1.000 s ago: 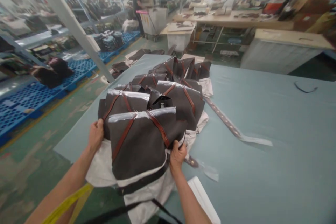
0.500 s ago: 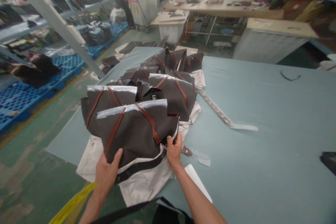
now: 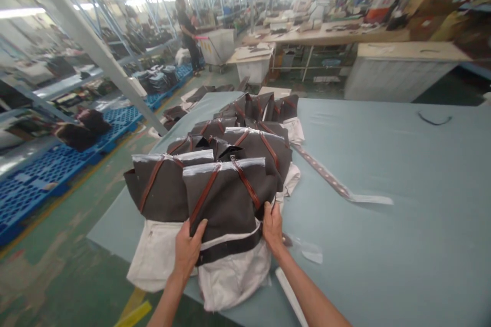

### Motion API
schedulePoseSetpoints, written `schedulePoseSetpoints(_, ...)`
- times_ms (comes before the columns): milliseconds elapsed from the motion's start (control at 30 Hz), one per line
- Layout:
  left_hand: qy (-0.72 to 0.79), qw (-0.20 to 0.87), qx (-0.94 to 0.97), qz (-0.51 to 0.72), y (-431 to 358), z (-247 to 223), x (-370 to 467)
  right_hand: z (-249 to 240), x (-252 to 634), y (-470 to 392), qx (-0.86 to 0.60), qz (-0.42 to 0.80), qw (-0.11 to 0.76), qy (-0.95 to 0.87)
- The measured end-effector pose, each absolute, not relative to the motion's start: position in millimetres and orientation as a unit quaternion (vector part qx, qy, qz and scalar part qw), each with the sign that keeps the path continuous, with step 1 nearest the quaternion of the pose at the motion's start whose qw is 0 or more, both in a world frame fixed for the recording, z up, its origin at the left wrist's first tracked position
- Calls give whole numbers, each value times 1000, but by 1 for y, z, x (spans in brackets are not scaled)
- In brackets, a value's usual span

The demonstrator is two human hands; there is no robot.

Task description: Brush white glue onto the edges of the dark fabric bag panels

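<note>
A dark grey bag [image 3: 230,199] with reddish-brown straps, a whitish strip along its top edge and a pale cloth lining [image 3: 233,278] hanging out below lies at the near end of the table. My left hand [image 3: 190,245] grips its left side, thumb on top of the grey fabric. On the other side my right hand [image 3: 272,225] pinches the bag's right edge. Between my hands a black band [image 3: 230,248] runs across the bag. Just left of it lies a similar grey bag [image 3: 164,189], partly overlapped by the one I hold.
Several more grey bags [image 3: 264,148] are heaped further up the blue-green table [image 3: 383,163]. Right of them lies a studded strap [image 3: 322,171] in clear wrapping. A slanted metal post [image 3: 111,51] stands at left, near blue pallets [image 3: 88,148]. A person [image 3: 187,30] stands by a cart.
The held bag has shifted right relative to the bag on the left, uncovering more of that bag. Both hands keep hold of it. The camera view has tipped upward.
</note>
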State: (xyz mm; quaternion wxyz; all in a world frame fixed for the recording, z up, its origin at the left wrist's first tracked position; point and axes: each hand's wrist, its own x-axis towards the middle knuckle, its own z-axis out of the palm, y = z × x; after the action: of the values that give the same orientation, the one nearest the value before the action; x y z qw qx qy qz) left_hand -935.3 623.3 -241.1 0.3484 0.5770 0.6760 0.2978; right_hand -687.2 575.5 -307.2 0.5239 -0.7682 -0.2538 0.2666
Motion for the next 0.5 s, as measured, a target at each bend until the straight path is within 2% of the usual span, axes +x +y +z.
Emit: schedulePoseSetpoints(500,699,313,557,321,599,-267,-963,-269,-688,522,-765,254,546,-227)
